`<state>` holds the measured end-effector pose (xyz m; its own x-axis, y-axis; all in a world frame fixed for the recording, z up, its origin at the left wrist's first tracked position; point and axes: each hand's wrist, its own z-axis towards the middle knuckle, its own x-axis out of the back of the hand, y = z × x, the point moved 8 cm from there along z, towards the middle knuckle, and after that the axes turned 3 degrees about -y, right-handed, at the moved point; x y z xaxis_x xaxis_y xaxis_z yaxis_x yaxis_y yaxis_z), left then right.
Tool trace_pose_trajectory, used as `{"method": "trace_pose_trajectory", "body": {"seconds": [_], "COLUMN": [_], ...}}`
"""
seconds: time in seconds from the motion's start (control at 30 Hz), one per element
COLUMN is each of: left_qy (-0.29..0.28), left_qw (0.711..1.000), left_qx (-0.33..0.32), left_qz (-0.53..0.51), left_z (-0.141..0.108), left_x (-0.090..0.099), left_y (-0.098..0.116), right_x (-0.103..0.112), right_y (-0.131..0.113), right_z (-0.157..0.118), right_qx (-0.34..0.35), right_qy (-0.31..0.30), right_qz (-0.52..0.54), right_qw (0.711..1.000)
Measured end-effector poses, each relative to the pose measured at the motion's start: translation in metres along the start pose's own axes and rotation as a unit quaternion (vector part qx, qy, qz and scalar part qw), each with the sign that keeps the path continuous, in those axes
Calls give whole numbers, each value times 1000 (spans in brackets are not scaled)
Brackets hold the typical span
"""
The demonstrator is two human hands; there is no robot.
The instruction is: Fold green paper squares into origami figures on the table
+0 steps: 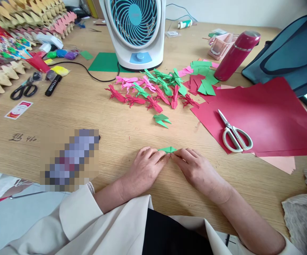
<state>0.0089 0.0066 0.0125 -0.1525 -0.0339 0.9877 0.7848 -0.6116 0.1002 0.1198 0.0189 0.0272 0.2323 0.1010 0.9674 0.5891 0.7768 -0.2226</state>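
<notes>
A small folded piece of green paper lies low over the wooden table, pinched at both ends. My left hand is closed on its left side, and my right hand is closed on its right side. Their fingertips almost meet at the paper's near edge and hide parts of it. Just beyond my hands sits a separate folded green paper piece with pointed ends. Farther back is a pile of folded paper figures in green, pink and red.
White-handled scissors rest on large red sheets at right. A red bottle and a blue bag stand behind. A fan is at the back. Black scissors, a marker and a blurred-out object lie at left.
</notes>
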Motion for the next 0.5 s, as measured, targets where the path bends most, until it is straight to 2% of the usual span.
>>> {"method": "trace_pose_trajectory", "body": {"seconds": [0.2, 0.33, 0.5], "left_qy": [8, 12, 12], "left_qw": [1000, 1000, 1000], "left_qx": [-28, -25, -27], "left_qz": [-10, -6, 1], "left_z": [-6, -5, -3], "left_x": [0, 3, 4], "left_y": [2, 2, 2], "right_x": [0, 2, 2], "right_y": [-2, 0, 1], "right_z": [-1, -3, -6], "right_qx": [4, -13, -30], "right_qy": [-7, -4, -16], "right_qz": [-11, 18, -3], "right_qw": [1000, 1000, 999]}}
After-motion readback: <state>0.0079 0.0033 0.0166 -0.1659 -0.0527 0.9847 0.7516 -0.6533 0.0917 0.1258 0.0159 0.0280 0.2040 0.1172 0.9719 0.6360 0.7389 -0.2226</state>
